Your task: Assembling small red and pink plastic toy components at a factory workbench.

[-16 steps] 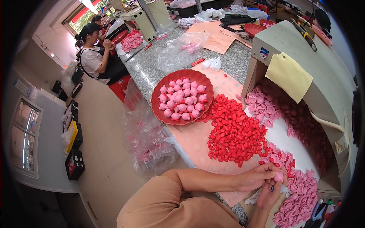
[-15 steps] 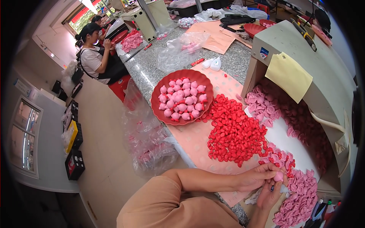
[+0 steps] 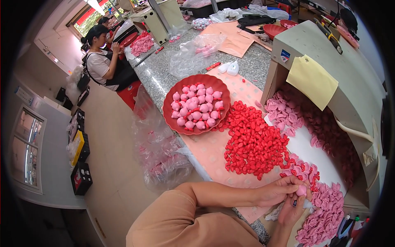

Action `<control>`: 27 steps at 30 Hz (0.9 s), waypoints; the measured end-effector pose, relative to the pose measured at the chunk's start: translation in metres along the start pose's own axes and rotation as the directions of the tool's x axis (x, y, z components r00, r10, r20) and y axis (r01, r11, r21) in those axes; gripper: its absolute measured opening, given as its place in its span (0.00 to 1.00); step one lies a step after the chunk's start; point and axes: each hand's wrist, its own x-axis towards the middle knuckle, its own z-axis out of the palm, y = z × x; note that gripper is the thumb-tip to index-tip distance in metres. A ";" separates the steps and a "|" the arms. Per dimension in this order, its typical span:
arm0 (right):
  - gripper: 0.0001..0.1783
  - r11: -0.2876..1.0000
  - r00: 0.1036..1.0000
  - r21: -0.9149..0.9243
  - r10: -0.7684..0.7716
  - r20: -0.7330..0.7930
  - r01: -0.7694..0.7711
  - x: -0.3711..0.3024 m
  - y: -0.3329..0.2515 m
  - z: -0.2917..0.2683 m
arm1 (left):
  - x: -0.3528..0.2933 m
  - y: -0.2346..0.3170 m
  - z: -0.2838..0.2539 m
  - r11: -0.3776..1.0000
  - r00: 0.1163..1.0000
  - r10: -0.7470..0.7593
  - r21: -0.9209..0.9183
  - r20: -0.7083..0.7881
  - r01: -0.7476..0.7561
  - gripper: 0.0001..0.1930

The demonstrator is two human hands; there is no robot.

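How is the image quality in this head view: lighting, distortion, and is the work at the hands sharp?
Head view: even, bright light, no harsh glare; fisheye bends the granite counter toward a black rim; left hand and right hand, lower right, are small but sharp.

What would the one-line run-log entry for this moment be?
left hand: pinching small pink piece | right hand: on same piece | nearby: red pieces pile, red bowl of assembled pink pieces

The bowl (image 3: 196,105) sits on the table (image 3: 164,78), the heap of small pieces (image 3: 254,142) lies right of it, nearer the hands
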 end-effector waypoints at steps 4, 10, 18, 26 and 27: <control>0.20 1.000 1.000 0.007 0.021 -0.017 -0.021 0.000 0.000 0.003 | 0.001 0.007 0.007 0.999 1.000 -0.001 0.040 0.031 0.000 0.07; 0.16 0.987 0.993 0.158 -0.025 0.115 0.007 0.011 0.013 0.008 | -0.004 0.015 -0.009 0.998 0.999 0.021 0.062 0.037 -0.023 0.08; 0.15 0.981 0.997 0.191 0.002 0.081 -0.018 0.007 0.005 0.006 | -0.005 0.007 -0.015 0.999 0.996 -0.048 0.023 -0.071 0.049 0.07; 0.19 0.970 0.998 -0.238 -0.026 0.059 0.040 0.014 -0.004 0.008 | -0.003 0.011 -0.017 0.983 0.994 0.006 0.184 -0.105 0.013 0.07; 0.21 0.928 0.990 -0.352 -0.090 0.106 0.122 0.015 -0.004 0.007 | -0.003 0.010 -0.018 0.970 0.995 0.047 0.240 -0.087 -0.025 0.07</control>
